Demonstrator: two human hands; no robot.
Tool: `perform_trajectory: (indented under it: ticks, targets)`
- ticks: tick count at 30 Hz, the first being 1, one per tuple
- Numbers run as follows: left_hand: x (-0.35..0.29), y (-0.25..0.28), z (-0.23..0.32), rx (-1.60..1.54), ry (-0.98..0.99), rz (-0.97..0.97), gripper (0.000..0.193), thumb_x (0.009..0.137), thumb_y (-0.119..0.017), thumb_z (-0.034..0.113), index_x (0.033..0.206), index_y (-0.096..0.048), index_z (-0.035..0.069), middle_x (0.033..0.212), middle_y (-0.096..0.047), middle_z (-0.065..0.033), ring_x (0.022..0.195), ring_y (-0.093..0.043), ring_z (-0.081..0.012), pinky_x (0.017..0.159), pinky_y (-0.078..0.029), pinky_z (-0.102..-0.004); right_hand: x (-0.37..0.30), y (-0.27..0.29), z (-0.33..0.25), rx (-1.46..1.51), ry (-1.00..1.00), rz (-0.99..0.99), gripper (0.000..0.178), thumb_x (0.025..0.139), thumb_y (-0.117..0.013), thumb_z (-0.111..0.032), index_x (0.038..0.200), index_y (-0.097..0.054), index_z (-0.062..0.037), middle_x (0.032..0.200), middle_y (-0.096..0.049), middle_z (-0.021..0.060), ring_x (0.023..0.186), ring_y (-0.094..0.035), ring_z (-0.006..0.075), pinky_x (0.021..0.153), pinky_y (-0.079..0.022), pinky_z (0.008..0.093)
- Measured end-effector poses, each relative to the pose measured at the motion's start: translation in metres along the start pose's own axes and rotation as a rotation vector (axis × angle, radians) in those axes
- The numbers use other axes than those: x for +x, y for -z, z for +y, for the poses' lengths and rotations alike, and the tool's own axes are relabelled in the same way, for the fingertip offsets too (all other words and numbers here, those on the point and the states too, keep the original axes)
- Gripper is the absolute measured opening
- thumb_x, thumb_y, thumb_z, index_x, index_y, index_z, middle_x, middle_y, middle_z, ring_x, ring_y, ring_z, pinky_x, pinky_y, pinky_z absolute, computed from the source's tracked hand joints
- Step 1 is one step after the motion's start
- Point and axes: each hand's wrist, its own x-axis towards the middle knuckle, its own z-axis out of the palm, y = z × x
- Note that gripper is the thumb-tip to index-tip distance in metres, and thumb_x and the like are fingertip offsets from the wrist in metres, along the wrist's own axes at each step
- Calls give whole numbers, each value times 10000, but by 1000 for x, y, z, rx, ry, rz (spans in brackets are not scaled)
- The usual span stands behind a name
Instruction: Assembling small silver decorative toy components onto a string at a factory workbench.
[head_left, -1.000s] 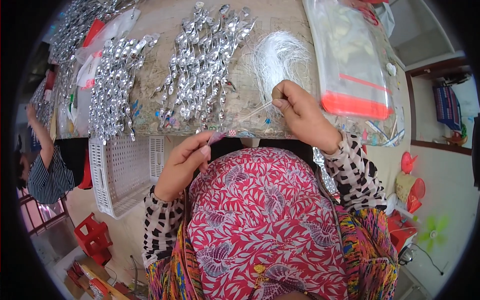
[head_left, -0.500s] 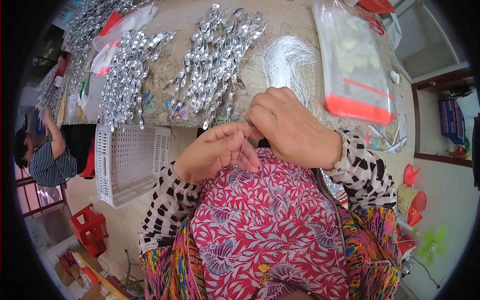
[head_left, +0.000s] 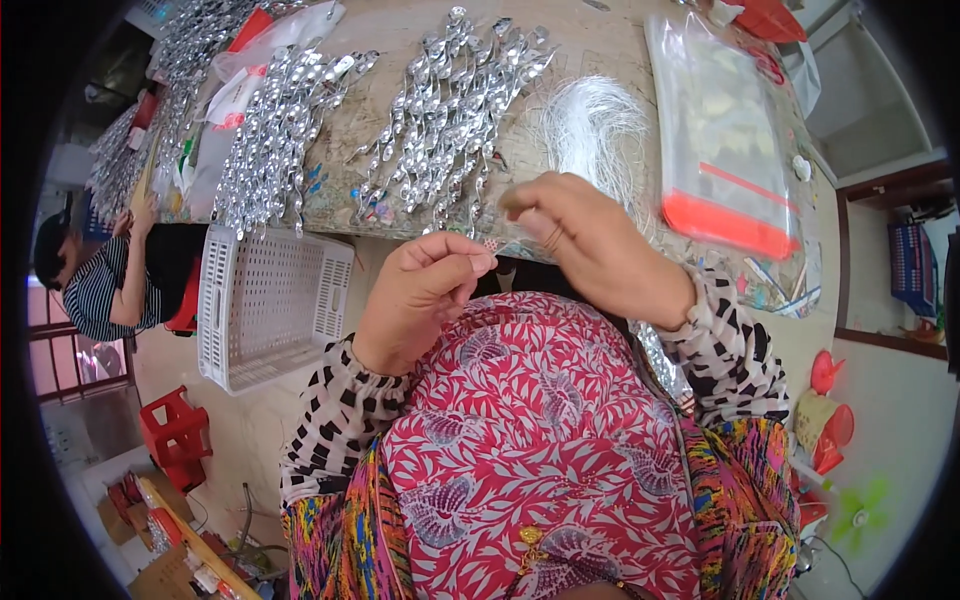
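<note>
My left hand (head_left: 425, 295) is closed in a pinch at the table's near edge. A tiny pale bit shows by its fingertips, too small to name. Just right of it and a little higher, my right hand (head_left: 600, 240) has its fingers curled together with slightly blurred tips. Whatever it pinches does not show. Beyond my right hand lies a bundle of white thread (head_left: 592, 125) on the worktable (head_left: 360, 110). Twisted silver strands (head_left: 440, 120) lie in a pile left of the thread, and another silver pile (head_left: 275, 150) is farther left.
Clear plastic bags (head_left: 725, 140) with a red band lie at the table's right. Below the table's left edge stands a white perforated crate (head_left: 275, 310). A person in a striped top (head_left: 105, 290) works at far left, near a red stool (head_left: 175, 435).
My hands have moved apart. The left has closed from loosely curled fingers into a pinch, and the thin thread that hung between them no longer shows. The co-worker's arms have shifted.
</note>
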Motion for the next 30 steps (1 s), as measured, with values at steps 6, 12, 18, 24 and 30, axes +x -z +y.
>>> perform_trajectory:
  ticks: [6, 12, 18, 24, 30]
  targets:
    - [-11, -10, -7, 163, -168, 132, 77, 861, -623, 55, 925, -644, 20, 691, -559, 41, 563, -444, -12, 498, -321, -167, 1, 7, -9, 91, 16, -38, 300, 989, -441, -236, 1092, -596, 0, 1040, -589, 122, 1068, -525, 263, 958, -379, 350]
    - [-20, -15, -15, 355, -318, 266, 57, 878, -609, 58, 896, -643, 17, 706, -546, 61, 585, -432, -13, 517, -320, -171, 7, 4, -2, 113, 57, -135, 267, 976, -472, -231, 1015, -611, -7, 1006, -593, 106, 1020, -537, 234, 915, -396, 345]
    - [-39, -12, -15, 515, -446, 346, 98, 876, -601, 47, 931, -642, -23, 705, -560, 50, 608, -446, 3, 521, -335, -171, 10, -8, -2, 186, 5, -135, 199, 951, -533, -199, 944, -603, -13, 901, -596, 92, 905, -564, 212, 842, -426, 313]
    - [-55, 5, -16, 661, -602, 418, 104, 883, -588, 37, 944, -637, -32, 704, -569, 16, 605, -480, -19, 530, -377, -186, 19, -28, -10, 421, -172, -212, 180, 938, -566, -179, 926, -593, -2, 870, -578, 52, 850, -536, 133, 787, -423, 275]
    - [-69, 30, -19, 597, -610, 472, 103, 883, -586, 33, 945, -635, -34, 713, -573, 13, 622, -489, -24, 547, -391, -190, 34, -56, -26, 408, -146, -310, 124, 904, -614, -122, 907, -592, 0, 836, -565, 28, 801, -525, 109, 725, -424, 259]
